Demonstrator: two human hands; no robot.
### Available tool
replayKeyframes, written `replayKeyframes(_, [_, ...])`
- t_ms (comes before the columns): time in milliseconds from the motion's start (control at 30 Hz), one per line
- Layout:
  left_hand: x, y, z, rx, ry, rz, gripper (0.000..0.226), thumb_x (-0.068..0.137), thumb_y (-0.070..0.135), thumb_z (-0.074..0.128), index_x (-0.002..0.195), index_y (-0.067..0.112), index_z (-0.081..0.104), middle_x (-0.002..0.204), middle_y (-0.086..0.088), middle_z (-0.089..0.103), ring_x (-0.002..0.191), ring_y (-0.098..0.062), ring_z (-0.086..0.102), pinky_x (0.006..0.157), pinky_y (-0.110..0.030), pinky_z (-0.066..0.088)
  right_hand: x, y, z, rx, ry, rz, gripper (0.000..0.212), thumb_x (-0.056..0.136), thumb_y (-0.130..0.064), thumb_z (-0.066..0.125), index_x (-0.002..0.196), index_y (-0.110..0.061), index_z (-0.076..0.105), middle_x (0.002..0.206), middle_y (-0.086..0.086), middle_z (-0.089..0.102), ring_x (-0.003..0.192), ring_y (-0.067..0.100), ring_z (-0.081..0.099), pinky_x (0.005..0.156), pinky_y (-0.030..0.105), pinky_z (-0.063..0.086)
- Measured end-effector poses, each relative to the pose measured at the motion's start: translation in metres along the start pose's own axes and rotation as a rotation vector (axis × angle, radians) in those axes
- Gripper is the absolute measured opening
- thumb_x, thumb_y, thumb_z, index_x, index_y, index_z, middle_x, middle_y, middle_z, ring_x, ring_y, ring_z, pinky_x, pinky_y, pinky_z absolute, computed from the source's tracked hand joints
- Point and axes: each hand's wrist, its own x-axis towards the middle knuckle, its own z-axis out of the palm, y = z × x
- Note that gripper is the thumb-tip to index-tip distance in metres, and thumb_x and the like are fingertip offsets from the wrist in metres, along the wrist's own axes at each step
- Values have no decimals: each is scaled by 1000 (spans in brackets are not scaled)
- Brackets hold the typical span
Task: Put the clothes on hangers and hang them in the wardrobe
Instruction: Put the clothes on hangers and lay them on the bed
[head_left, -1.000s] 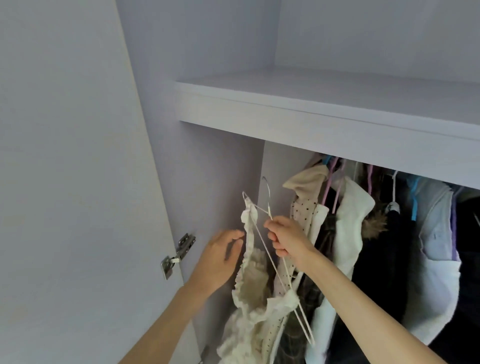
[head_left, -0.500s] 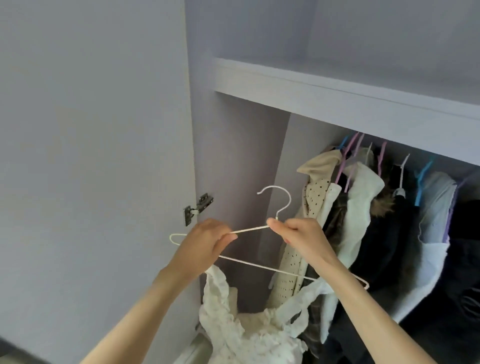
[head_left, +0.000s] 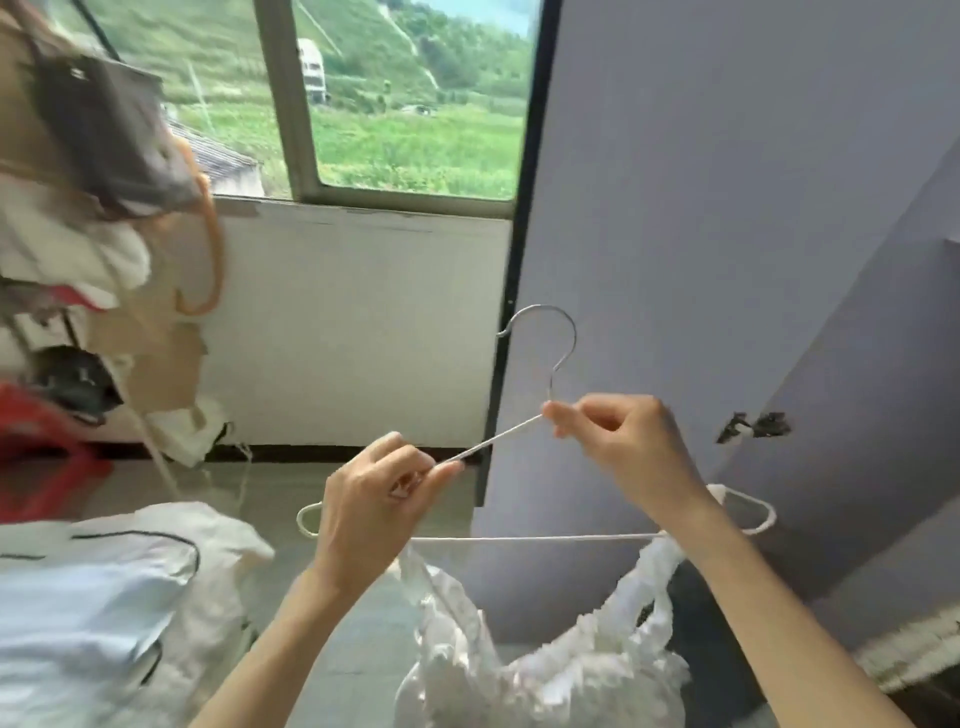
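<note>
**Hanger held up with a white garment on it**

The hanger (head_left: 524, 539), white wire with a metal hook, is held in the air before the wardrobe door (head_left: 727, 218). The left hand (head_left: 374, 512) pinches its sloping arm; the right hand (head_left: 631, 447) pinches the neck below the hook. A ruffled white garment (head_left: 561, 670) hangs from it, apparently by its straps.

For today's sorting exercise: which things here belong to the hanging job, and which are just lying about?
Job: hanger, white frilly garment, left hand, right hand, wardrobe door.
Lying about: bags at left, pillow, red stool.
</note>
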Motion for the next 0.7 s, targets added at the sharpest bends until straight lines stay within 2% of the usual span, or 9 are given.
replayKeyframes(67, [-9, -12, -49, 25, 113, -86, 40, 78, 49, 61, 58, 15, 62, 56, 14, 39, 49, -4, 37, 49, -16, 30, 9, -28, 34, -52, 17, -156, 40, 75, -66, 54, 62, -29, 61, 49, -15, 52, 50, 1, 47, 52, 18, 34])
replayKeyframes(100, [-14, -17, -74, 47, 168, -115, 39, 77, 47, 62, 57, 14, 62, 56, 11, 41, 48, -6, 38, 48, -18, 31, 12, -40, 51, -109, 58, -243, 38, 78, -64, 55, 65, -29, 62, 53, -16, 54, 50, -1, 49, 53, 19, 38])
replayKeyframes(167, [-23, -26, -124, 92, 270, -157, 38, 77, 45, 63, 56, 14, 61, 53, 4, 44, 47, -11, 39, 47, -22, 33, 14, -59, 89, -231, 193, -439, 33, 84, -49, 53, 74, -21, 67, 60, -12, 57, 54, 4, 52, 61, 27, 41])
replayKeyframes(233, [-34, -33, -172, 131, 358, -195, 34, 76, 45, 63, 55, 19, 58, 51, 3, 45, 47, -12, 40, 47, -18, 33, 14, -76, 129, -264, 326, -580, 28, 90, -34, 50, 81, -15, 69, 63, -6, 58, 58, 18, 55, 74, 30, 35])
replayKeyframes(367, [-60, -48, -260, 277, 478, -267, 35, 77, 47, 65, 57, 18, 61, 51, 6, 50, 51, -11, 47, 49, -15, 36, 20, -127, 208, -171, 433, -666, 20, 93, -21, 53, 88, -12, 69, 69, -1, 61, 63, 23, 56, 81, 32, 31])
replayKeyframes(433, [-71, -53, -298, 327, 546, -318, 31, 75, 43, 70, 60, 17, 64, 54, 5, 55, 57, -13, 53, 52, -14, 39, 26, -160, 248, -107, 446, -678, 21, 92, -24, 53, 83, -12, 68, 70, 0, 62, 66, 24, 58, 82, 34, 31])
replayKeyframes(533, [-87, -57, -354, 389, 690, -395, 19, 74, 31, 72, 61, 20, 64, 58, 9, 59, 62, -7, 57, 55, -9, 40, 30, -218, 307, 29, 397, -713, 30, 93, -33, 50, 79, -14, 67, 69, 1, 62, 69, 23, 58, 82, 35, 30])
replayKeyframes(600, [-93, -57, -379, 433, 733, -415, 22, 73, 36, 73, 62, 18, 66, 61, 8, 63, 63, -7, 58, 56, -10, 40, 33, -244, 334, 86, 389, -740, 32, 94, -34, 49, 79, -13, 67, 70, 1, 62, 69, 23, 57, 81, 36, 31])
replayKeyframes(700, [-99, -56, -426, 471, 868, -461, 30, 69, 47, 71, 61, 18, 67, 57, 9, 60, 61, -6, 57, 56, -15, 40, 41, -299, 380, 261, 348, -855, 27, 95, -32, 48, 81, -15, 65, 72, 2, 62, 70, 22, 54, 76, 47, 42])
